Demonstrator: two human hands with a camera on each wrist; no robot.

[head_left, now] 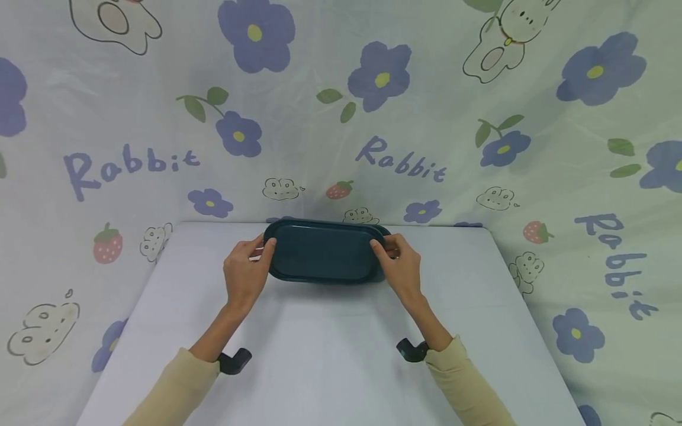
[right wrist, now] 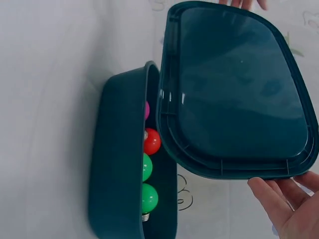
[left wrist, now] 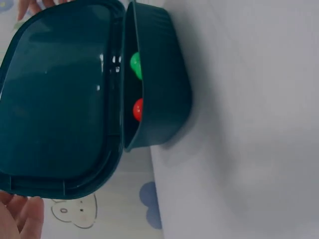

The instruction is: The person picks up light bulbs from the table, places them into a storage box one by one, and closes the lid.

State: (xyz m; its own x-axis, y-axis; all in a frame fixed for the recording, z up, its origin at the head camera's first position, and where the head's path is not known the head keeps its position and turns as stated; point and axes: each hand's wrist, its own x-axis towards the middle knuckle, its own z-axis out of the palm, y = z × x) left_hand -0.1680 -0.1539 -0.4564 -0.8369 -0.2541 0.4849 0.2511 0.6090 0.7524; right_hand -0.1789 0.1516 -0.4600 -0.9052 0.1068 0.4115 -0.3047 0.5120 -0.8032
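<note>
Both hands hold a dark green lid (head_left: 322, 251) by its two short ends. My left hand (head_left: 246, 272) grips the left end, thumb on the near face. At the right end my right hand (head_left: 402, 266) pinches the rim the same way. Beneath and behind the lid stands a matching deep green box (right wrist: 119, 164), mostly hidden in the head view. A gap between lid and box shows light bulbs inside: a green bulb (right wrist: 149, 199) with a metal screw base, another green bulb (right wrist: 147, 167), a red bulb (right wrist: 152, 142) and part of a pink one (right wrist: 147, 110).
The box stands on a white table (head_left: 330, 355), near its far edge. A curtain (head_left: 298, 118) printed with flowers and rabbits hangs behind and along both sides. Black wrist-camera mounts (head_left: 234, 361) sit on both forearms.
</note>
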